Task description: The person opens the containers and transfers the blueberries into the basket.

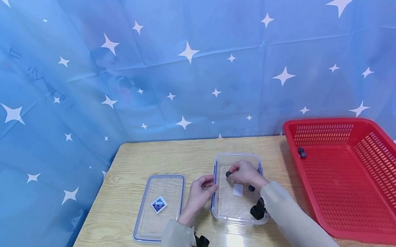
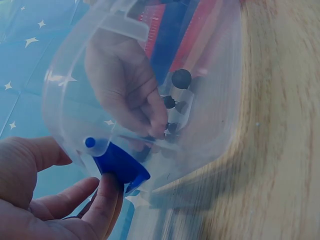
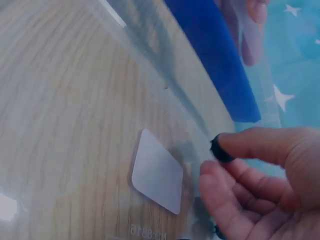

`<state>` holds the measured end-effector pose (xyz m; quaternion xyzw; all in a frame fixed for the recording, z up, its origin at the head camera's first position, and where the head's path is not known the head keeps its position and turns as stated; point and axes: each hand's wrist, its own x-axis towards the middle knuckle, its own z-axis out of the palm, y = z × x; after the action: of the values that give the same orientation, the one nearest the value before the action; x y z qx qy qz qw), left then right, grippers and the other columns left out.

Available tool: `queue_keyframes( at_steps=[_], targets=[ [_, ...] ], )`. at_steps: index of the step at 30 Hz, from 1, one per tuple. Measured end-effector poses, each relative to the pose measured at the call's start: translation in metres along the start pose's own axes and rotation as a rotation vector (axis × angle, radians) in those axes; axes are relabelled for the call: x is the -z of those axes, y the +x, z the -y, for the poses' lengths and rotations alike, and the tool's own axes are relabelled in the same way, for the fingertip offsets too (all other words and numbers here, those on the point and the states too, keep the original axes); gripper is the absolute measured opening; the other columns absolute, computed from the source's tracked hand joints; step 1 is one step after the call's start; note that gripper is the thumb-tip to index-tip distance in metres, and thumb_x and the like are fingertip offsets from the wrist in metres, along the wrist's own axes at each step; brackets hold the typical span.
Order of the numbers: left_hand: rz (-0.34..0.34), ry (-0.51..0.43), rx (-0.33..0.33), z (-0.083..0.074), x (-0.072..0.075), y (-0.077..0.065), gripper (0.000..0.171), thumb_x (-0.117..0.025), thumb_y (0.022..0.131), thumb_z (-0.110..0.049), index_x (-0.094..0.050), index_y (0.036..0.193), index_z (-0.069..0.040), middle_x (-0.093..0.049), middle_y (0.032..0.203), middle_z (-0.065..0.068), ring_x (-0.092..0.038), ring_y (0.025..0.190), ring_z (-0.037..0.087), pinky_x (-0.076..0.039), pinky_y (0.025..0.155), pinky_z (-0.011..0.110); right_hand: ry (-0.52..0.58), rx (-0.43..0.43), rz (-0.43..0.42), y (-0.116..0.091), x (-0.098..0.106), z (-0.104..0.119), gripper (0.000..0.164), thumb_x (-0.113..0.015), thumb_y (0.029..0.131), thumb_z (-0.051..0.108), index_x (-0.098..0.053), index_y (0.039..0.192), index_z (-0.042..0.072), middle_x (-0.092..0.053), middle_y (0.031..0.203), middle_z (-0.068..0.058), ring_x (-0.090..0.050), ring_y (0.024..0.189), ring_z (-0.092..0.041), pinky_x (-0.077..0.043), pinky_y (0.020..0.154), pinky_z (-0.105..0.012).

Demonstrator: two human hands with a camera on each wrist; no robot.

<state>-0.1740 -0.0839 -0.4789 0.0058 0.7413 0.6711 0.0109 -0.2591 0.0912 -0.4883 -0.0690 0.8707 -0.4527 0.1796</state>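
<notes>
Head view: my right hand (image 1: 245, 173) pinches a berry (image 1: 228, 174) inside the box (image 1: 221, 204); a loosened pinch could let it roll. Left wrist: my left hand (image 2: 45, 220) only touches the blue clip (image 2: 118, 165), thumb and fingers apart, so a bump might slide the box. Right wrist: squeezing harder could burst the berry.

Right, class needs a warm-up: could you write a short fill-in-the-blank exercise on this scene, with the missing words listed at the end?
1. The hand pinching a small dark berry is the person's ____ one.
2. The left hand touches a clip whose colour is ____.
3. In the head view, the lid lies to the ____ of the clear box.
4. The big basket is coloured ____.

Missing words: right; blue; left; red.
</notes>
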Motion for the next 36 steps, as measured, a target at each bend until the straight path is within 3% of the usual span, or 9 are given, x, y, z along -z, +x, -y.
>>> queue_keyframes(
  at_steps=[7, 12, 16, 19, 23, 36],
  targets=[
    [-0.002, 0.011, 0.003, -0.014, -0.001, -0.006, 0.033, -0.060, 0.082, 0.007, -0.054, 0.112, 0.019, -0.058, 0.107, 0.032, -0.057, 0.096, 0.035, -0.050, 0.079, 0.020, 0.133, -0.023, -0.082, 0.001, 0.004, -0.001, 0.021, -0.068, 0.076, 0.004, -0.064, 0.096, -0.003, -0.064, 0.081, -0.006, -0.058, 0.073, -0.015, -0.048, 0.064, -0.023],
    [0.000, 0.009, -0.005, -0.011, -0.001, -0.004, 0.032, -0.060, 0.082, 0.007, -0.054, 0.111, 0.019, -0.058, 0.106, 0.032, -0.057, 0.096, 0.035, -0.050, 0.078, 0.019, 0.179, 0.007, -0.117, -0.002, 0.007, 0.001, 0.021, -0.067, 0.074, 0.005, -0.064, 0.094, -0.003, -0.063, 0.077, -0.004, -0.057, 0.069, -0.014, -0.047, 0.063, -0.024],
    [-0.008, 0.006, 0.007, 0.002, 0.000, 0.003, 0.032, -0.062, 0.082, 0.006, -0.056, 0.112, 0.017, -0.059, 0.105, 0.028, -0.058, 0.095, 0.032, -0.050, 0.079, 0.020, 0.206, 0.050, -0.144, -0.006, 0.012, 0.006, 0.022, -0.065, 0.075, 0.005, -0.063, 0.095, -0.004, -0.062, 0.078, -0.005, -0.056, 0.068, -0.013, -0.046, 0.063, -0.023],
    [-0.008, -0.001, 0.020, 0.002, 0.000, 0.003, 0.033, -0.062, 0.082, 0.006, -0.056, 0.113, 0.016, -0.059, 0.106, 0.028, -0.057, 0.096, 0.031, -0.050, 0.079, 0.020, 0.245, 0.073, -0.142, -0.009, 0.018, 0.011, 0.024, -0.065, 0.076, 0.004, -0.062, 0.098, -0.006, -0.063, 0.082, -0.007, -0.056, 0.069, -0.012, -0.048, 0.064, -0.022],
    [0.003, 0.004, 0.025, -0.011, 0.000, -0.003, 0.033, -0.060, 0.083, 0.006, -0.054, 0.113, 0.018, -0.057, 0.109, 0.032, -0.056, 0.099, 0.037, -0.050, 0.080, 0.021, 0.285, 0.092, -0.131, -0.011, 0.026, 0.016, 0.028, -0.066, 0.077, 0.003, -0.060, 0.101, -0.009, -0.063, 0.083, -0.009, -0.056, 0.068, -0.010, -0.049, 0.062, -0.022],
    [0.009, -0.004, 0.025, -0.010, 0.001, -0.004, 0.034, -0.060, 0.083, 0.007, -0.053, 0.114, 0.018, -0.056, 0.111, 0.032, -0.056, 0.098, 0.035, -0.050, 0.080, 0.020, 0.284, 0.120, -0.172, -0.019, 0.058, 0.025, 0.035, -0.065, 0.084, 0.008, -0.055, 0.111, -0.010, -0.061, 0.092, -0.010, -0.058, 0.076, -0.009, -0.052, 0.073, -0.021]
  ],
)
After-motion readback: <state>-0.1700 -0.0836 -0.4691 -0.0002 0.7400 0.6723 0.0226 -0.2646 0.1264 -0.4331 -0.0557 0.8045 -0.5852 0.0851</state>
